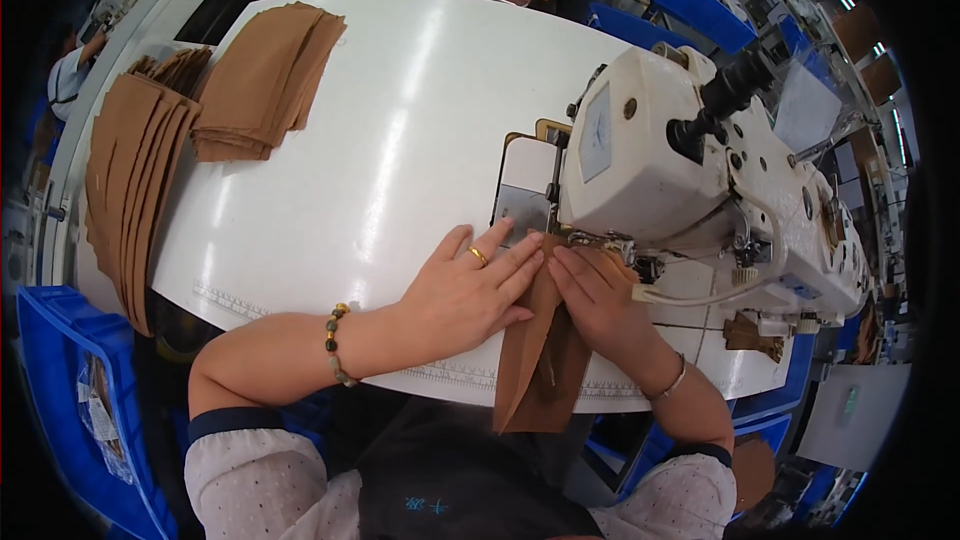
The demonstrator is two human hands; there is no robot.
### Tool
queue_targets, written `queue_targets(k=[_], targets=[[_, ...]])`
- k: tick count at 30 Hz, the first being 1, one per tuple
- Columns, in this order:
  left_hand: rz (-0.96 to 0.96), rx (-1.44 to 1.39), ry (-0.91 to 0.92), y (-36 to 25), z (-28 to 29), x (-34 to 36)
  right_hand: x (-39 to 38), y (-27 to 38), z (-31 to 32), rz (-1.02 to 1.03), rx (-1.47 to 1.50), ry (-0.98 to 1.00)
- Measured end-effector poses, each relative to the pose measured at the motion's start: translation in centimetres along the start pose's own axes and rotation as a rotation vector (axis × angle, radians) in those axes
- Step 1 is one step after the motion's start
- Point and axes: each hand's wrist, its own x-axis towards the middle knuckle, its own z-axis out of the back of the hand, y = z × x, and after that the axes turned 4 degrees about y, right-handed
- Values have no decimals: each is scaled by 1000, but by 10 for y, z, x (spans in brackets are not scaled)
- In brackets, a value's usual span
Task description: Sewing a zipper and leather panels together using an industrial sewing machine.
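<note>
A brown fabric piece [545,370] runs from beneath the needle area of a white sewing machine [640,160] down over the table's front edge. My left hand [475,285] lies flat with its fingers spread, the fingertips on the cloth's left side beside the metal plate [522,210]. From the right, my right hand [605,305] presses its stretched fingers onto the same cloth, just below the presser foot. The two hands' fingertips nearly meet there. Exactly where the needle enters is hidden by the machine head and fingers.
Stacks of brown cut fabric [265,80] and more brown panels [135,180] lie at the left of the white table [400,170]. A blue bin [85,390] stands at lower left. Small brown scraps [752,336] rest right of the machine. Another person [70,80] is far left.
</note>
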Motion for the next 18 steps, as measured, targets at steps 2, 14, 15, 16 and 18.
queue_targets(k=[2, 14, 15, 16, 18], targets=[[4, 7, 16, 0, 1, 0, -3, 1, 1, -21, -1, 32], [5, 49, 29, 1, 2, 6, -8, 1, 2, -76, -17, 53], [7, 42, 31, 1, 2, 7, -9, 1, 2, -87, -18, 42], [7, 42, 31, 2, 2, 8, -8, 0, 1, -80, -17, 48], [-1, 58, 48, 3, 2, 10, -8, -1, 0, -83, -14, 24]])
